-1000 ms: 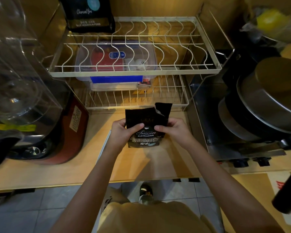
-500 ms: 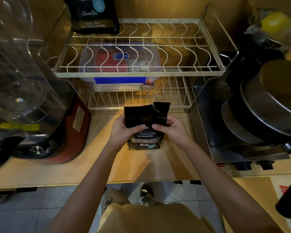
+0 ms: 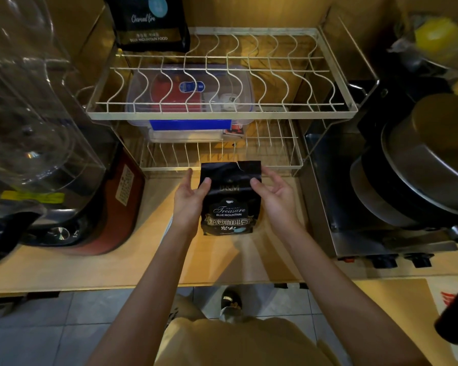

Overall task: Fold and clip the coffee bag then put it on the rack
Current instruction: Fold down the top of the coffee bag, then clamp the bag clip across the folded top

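A black coffee bag (image 3: 230, 200) stands upright on the wooden counter (image 3: 117, 262), just in front of the two-tier wire rack (image 3: 222, 116). Its top is unfolded and flat, with a small tear in the upper edge. My left hand (image 3: 189, 200) holds its left side, thumb on the front and fingers behind. My right hand (image 3: 273, 196) holds the right side the same way, palm turned up. I see no clip.
Another black coffee bag (image 3: 148, 22) stands at the back left of the rack's upper tier. A clear plastic box (image 3: 191, 101) sits on the lower tier. A glass-topped appliance (image 3: 37, 133) crowds the left; a metal stove with a lidded pot (image 3: 428, 159) fills the right.
The bag's bent top has been straightened and now stands flat. Both hands have loosened from a tight grip to open palms with the thumbs on the front. The view moved slightly closer.
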The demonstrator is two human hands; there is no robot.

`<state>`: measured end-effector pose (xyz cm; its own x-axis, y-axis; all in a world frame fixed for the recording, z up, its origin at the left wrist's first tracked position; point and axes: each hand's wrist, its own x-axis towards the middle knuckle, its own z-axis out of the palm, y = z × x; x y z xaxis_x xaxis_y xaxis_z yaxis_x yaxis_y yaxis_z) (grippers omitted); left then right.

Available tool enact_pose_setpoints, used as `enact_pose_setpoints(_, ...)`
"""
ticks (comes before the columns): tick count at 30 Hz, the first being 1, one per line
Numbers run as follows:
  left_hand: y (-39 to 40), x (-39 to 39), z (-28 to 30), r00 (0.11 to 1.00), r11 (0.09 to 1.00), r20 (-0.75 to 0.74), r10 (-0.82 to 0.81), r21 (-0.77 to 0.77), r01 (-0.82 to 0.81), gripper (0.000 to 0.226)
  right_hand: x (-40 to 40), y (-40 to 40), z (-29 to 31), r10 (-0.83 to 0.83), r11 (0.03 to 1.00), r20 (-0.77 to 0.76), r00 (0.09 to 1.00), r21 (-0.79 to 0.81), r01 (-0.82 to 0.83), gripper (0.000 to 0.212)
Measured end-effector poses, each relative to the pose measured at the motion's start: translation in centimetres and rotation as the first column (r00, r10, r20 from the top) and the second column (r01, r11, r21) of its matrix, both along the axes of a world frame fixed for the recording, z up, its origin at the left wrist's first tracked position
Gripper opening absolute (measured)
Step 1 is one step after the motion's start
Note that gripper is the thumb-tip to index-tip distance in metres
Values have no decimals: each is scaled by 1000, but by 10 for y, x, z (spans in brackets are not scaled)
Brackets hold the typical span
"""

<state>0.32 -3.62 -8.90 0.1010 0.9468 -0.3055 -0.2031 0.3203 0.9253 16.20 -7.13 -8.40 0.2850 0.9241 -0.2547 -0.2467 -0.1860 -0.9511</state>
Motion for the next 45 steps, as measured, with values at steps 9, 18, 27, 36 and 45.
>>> enact_pose_setpoints(9,-1,-7,-3,952,982,-300,-62,151,111,28,10,1,-1,131,991,157,979,2,-133,20)
enact_pose_setpoints(18,6,-22,2,818,933,-559,-135,206,295,21,22,5,0,231,965,419,878,14,-260,24)
enact_pose_setpoints(27,12,-16,-12,950,986,-292,-111,85,141,9,22,8,4,222,960,567,793,15,-279,13)
enact_pose_setpoints(36,6,-27,-13,952,973,-241,-188,84,214,29,20,8,-9,158,985,276,948,21,-171,21)
enact_pose_setpoints(45,-51,-86,-87,324,939,-942,88,186,288,24,19,12,-16,122,992,224,967,-4,-124,15)
